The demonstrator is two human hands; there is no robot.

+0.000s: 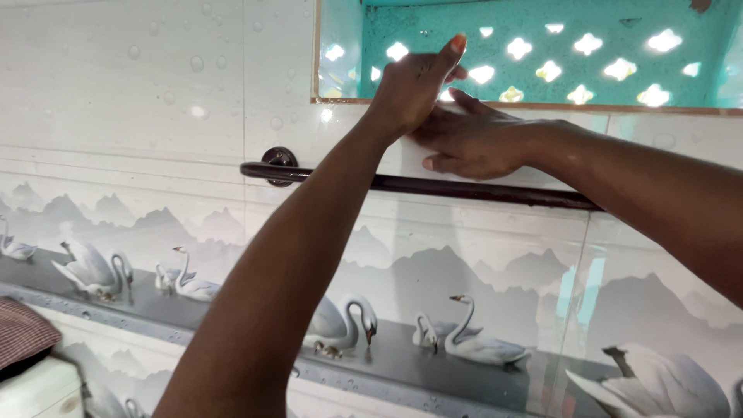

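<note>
Both my hands are raised against the white tiled wall, just below a window ledge (542, 105). My left hand (412, 87) reaches up from the lower middle, its back towards me and one finger pointing upward; its other fingers are hidden. It overlaps the fingers of my right hand (476, 143), which comes in from the right and lies flat with its fingers stretched out towards the left. No object shows in either hand. A dark towel bar (433, 186) runs along the wall right beneath the hands.
A teal lattice screen (588, 46) fills the window opening above. Water drops cling to the upper tiles (155, 70). Lower tiles carry swan pictures (464, 340). At the bottom left, a checked cloth (23, 333) lies on a white object (39, 391).
</note>
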